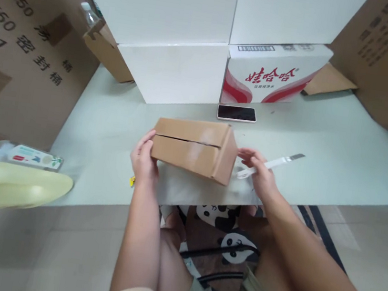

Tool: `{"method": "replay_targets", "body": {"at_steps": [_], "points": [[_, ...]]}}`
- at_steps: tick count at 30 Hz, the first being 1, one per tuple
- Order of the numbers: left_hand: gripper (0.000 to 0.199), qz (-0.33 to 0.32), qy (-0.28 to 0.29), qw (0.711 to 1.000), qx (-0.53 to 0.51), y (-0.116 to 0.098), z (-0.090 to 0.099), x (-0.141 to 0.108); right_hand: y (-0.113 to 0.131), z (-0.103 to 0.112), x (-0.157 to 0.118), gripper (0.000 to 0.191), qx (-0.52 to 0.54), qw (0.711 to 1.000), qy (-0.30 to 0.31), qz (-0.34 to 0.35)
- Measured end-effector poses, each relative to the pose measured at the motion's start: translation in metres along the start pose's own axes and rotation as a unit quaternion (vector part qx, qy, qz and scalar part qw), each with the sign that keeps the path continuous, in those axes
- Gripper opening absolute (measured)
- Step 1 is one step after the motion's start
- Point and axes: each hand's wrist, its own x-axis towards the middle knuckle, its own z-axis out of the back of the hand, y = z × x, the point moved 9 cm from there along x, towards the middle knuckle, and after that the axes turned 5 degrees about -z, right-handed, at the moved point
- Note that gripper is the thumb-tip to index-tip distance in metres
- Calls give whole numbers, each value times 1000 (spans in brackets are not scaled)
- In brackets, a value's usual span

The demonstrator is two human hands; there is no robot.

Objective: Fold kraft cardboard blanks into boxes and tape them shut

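A small brown cardboard box (183,156) is tilted over the front part of the table, and a narrow dark gap runs between the two flaps on its top. My left hand (146,158) grips the box by its left end, fingers on the side and thumb at the front corner. In my right hand (260,171) is a white utility knife (276,163), its metal blade pointing right, away from the box. The right fingertips are close to the box's right end; whether they touch it I cannot tell.
Behind the box lies a phone (237,113) on the pale green table (337,156). A red-and-white carton (264,78) and white panels (171,75) stand at the back. Large cardboard boxes (22,54) flank both sides. A yellow-green plastic object (29,185) juts in at left.
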Motion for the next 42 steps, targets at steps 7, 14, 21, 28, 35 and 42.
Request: {"method": "replay_targets", "body": {"at_steps": [7,14,21,28,35,42], "points": [[26,307,66,948,-45,45,-25,-27,21,-60,-29,55,-60,969,215,106],[63,389,237,890,15,53,-59,-66,66,-60,-37,51,-66,954,188,223],[49,349,444,809,163,65,-82,-111,72,-21,-21,46,18,971,90,219],[40,-47,277,927,250,-17,-92,-56,59,-19,-19,34,-2,982,117,148],[51,-336,355,832,262,-44,-131,-99,62,-6,-17,28,-10,986,91,136],[53,-340,323,841,270,-37,-139,-109,53,64,1,22,11,977,-138,159]]}}
